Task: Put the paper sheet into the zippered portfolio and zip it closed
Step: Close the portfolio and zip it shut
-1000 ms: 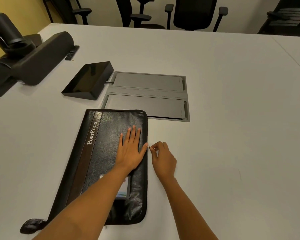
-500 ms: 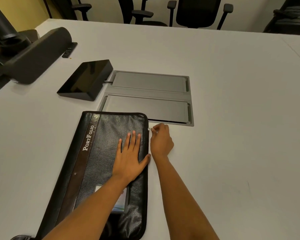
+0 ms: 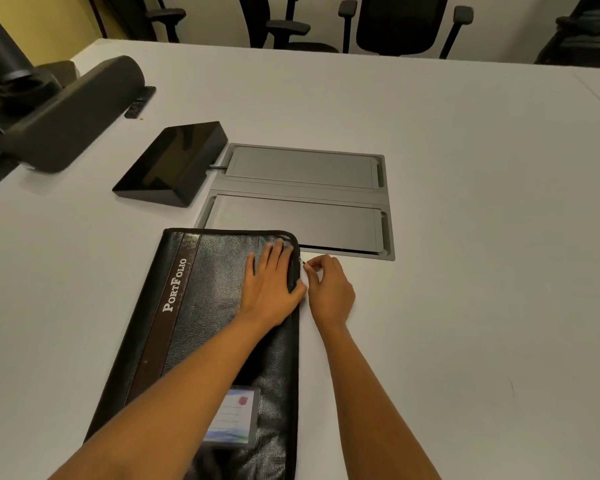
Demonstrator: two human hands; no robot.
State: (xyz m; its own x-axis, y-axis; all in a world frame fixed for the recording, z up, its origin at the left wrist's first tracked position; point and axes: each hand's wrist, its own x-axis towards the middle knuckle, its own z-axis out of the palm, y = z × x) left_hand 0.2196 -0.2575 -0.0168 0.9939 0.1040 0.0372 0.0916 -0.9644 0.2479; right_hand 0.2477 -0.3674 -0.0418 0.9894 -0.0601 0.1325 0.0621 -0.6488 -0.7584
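Note:
A black leather portfolio (image 3: 205, 306) with a brown stripe and white "PortFolio" lettering lies closed on the white table, its spine to the left. My left hand (image 3: 271, 285) presses flat on its cover near the far right corner, fingers straight. My right hand (image 3: 329, 289) sits just beside the portfolio's right edge and pinches the small metal zipper pull (image 3: 302, 261) close to the far corner. No paper sheet is in sight. A clear card pocket (image 3: 232, 420) shows on the cover near my left forearm.
A grey flush cable hatch (image 3: 302, 199) lies just beyond the portfolio. A black angled touch panel (image 3: 170, 164) stands to its left, and a black camera bar (image 3: 56, 112) farther left. Office chairs (image 3: 395, 26) line the far edge of the table.
My right hand has drawn the zipper pull along the right edge toward the far corner. My left hand has slid forward on the cover with it.

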